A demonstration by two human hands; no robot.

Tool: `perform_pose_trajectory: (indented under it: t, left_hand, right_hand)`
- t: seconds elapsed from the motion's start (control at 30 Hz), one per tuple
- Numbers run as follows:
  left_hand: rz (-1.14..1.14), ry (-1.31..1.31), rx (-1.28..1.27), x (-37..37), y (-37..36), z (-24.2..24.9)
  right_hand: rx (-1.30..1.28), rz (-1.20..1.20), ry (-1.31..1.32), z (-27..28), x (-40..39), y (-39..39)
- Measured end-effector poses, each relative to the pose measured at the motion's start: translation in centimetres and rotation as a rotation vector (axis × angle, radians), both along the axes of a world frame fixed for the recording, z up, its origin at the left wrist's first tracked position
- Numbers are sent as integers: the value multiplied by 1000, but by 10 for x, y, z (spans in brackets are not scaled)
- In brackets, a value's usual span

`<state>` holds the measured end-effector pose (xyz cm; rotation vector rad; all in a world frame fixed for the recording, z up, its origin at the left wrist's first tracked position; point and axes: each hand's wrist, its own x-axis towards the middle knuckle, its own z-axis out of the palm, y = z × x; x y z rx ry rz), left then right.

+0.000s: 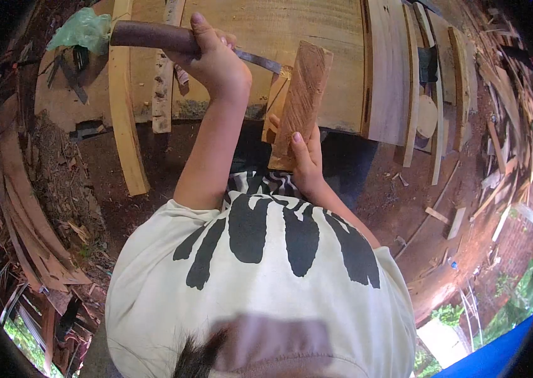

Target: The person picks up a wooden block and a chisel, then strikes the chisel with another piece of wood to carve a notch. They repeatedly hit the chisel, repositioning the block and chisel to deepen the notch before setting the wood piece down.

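Observation:
My left hand (216, 60) is closed round a flat-bladed tool with a thick brown handle (153, 36), thumb up along it. Its narrow metal blade (259, 60) points right, the tip at the pale, freshly cut end of a lighter wood strip (274, 97). Gripped in my right hand (306, 154) is a reddish-brown wood block (304, 94), tilted up and away from me. The thumb presses on its face, while fingertips show at its left edge over the lighter strip. Part of that strip is hidden behind the block.
Both hands are over the near edge of a wide wooden board (216, 94). A long yellowish plank (126, 126) and a narrower batten cross it at left, near a green plastic bag (84, 30). Several planks (386, 75) lie right; scrap wood (33, 208) is piled at the sides.

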<state>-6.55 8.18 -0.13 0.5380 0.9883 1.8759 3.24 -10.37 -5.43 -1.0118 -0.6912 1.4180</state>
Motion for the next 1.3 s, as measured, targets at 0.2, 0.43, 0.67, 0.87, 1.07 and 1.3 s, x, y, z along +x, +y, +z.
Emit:
perform_pose_trajectory:
  t: [0.2,0.43,0.67,0.87,1.07,1.3]
  left_hand:
    - [35,66,39,4,1,-2]
    - [61,90,1,0,8,-5]
    - [-21,156,-20,3,26,3]
    - [-117,102,112,16,55,0]
    - [-85,193,241,14,68,-19]
    - [-89,462,379,20,65,-22]
  right_hand:
    - [-9,9,41,4,2,1]
    - [-15,15,87,8,0,4]
    - [10,-12,190,5,-14,16]
    - [70,-120,230,-10,-33,33]
    - [-31,-207,265,1,1,35]
    - [-83,-291,73,18,42,21]
